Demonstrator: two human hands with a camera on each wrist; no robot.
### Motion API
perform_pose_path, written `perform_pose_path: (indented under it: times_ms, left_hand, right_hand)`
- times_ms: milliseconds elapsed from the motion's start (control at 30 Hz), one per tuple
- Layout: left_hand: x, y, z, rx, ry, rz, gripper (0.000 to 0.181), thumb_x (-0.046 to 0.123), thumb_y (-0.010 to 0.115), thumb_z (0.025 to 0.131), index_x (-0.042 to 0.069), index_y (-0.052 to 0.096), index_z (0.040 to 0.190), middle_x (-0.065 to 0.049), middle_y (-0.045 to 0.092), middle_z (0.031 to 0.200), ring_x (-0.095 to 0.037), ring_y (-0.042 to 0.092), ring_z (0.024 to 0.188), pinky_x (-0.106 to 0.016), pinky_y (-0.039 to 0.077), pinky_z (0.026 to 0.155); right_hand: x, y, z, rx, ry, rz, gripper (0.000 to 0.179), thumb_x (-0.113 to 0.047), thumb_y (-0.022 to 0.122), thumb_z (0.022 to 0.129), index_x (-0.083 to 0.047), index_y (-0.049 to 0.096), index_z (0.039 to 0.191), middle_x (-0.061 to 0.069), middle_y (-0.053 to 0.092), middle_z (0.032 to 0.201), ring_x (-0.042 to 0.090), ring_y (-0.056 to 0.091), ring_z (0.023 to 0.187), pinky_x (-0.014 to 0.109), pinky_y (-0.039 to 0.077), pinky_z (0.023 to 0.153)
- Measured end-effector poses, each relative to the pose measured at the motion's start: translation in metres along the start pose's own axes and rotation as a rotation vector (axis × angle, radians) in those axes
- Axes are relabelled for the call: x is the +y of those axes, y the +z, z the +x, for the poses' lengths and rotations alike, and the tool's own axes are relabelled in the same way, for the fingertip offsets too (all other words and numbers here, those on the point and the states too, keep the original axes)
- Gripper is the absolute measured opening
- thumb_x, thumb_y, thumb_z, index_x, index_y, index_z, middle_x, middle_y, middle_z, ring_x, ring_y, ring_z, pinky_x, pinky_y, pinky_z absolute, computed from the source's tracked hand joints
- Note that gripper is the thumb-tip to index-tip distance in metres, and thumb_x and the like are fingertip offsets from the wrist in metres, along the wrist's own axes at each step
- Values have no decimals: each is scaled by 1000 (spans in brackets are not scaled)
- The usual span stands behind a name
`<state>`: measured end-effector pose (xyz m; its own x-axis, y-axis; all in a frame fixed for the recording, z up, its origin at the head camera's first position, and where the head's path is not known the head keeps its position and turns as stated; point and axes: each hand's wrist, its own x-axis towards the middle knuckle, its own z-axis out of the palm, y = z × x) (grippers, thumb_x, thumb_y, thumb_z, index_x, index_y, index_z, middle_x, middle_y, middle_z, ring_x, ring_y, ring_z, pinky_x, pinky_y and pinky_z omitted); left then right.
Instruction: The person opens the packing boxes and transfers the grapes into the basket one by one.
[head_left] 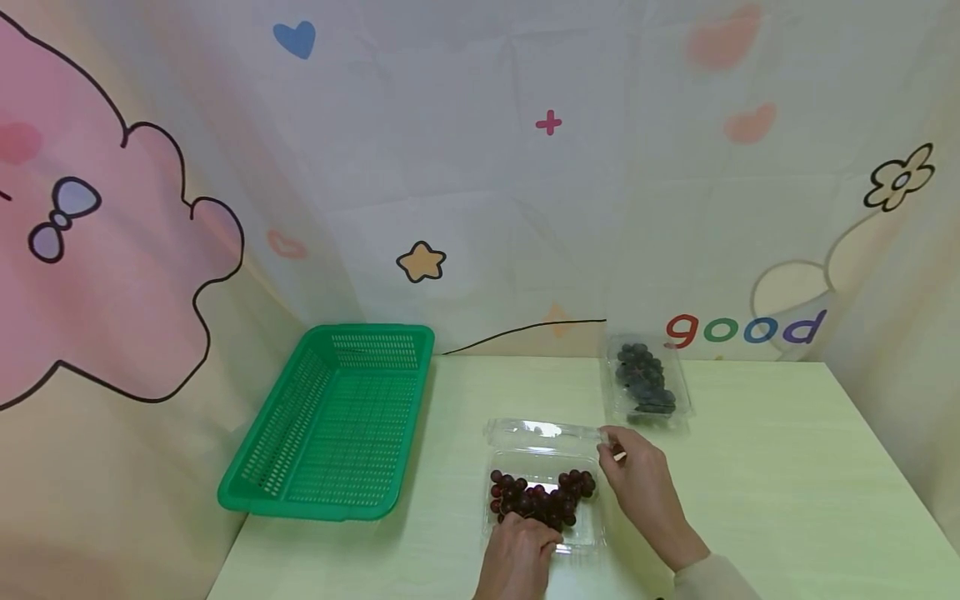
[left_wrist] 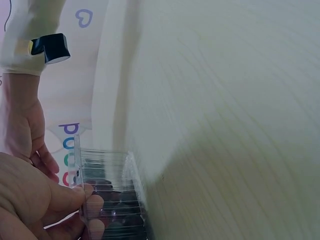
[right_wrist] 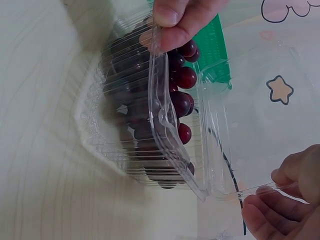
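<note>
A clear plastic clamshell box [head_left: 592, 533] with its lid [head_left: 517, 431] raised stands at the front middle of the table. Dark red grapes [right_wrist: 186, 77] lie inside it. At the near rim of the box, my left hand [head_left: 517, 554] pinches the plastic between thumb and fingers; the left wrist view shows this hand [left_wrist: 47, 200] close up. My right hand [head_left: 641, 475] holds the right corner of the lid. From the right wrist, that hand [right_wrist: 290, 200] is seen pinching the lid's thin edge, with the lid tilted back from the grapes.
To the left is a green plastic basket [head_left: 408, 417] with mesh sides. A second clear box [head_left: 611, 408] holding dark grapes [head_left: 641, 375] stands at the back right, near the printed cloth backdrop [head_left: 480, 167]. Pale tabletop [head_left: 795, 483] extends to the right.
</note>
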<state>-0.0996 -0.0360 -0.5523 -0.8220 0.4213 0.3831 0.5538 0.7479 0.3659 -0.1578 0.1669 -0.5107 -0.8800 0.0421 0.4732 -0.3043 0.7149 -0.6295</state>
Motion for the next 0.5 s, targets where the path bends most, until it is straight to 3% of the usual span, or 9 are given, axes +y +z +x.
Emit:
perform_pose_path:
  times_ms: [167, 333, 500]
  left_hand:
    - [1, -1, 2, -78, -68, -53, 13, 7, 82, 84, 20, 83, 85, 14, 75, 82, -5, 57, 74, -20, 43, 65]
    - [1, -2, 2, -72, -61, -38, 13, 8, 82, 84, 21, 83, 85, 14, 75, 83, -5, 58, 75, -20, 44, 66]
    - [1, -2, 2, -66, -66, -44, 13, 8, 82, 84, 21, 83, 86, 14, 75, 84, -5, 58, 75, -20, 43, 66]
  right_hand:
    - [3, 2, 2, -27, 48, 12, 19, 7, 70, 92, 7, 71, 110, 9, 72, 87, 21, 70, 75, 31, 57, 59]
    - [7, 7, 6, -32, 48, 12, 9, 8, 68, 92, 2, 71, 98, 7, 70, 83, 20, 70, 75, 30, 56, 59]
    - [12, 11, 8, -33, 50, 9, 11, 10, 67, 91, -1, 68, 89, 8, 70, 82, 20, 69, 73, 30, 55, 58]
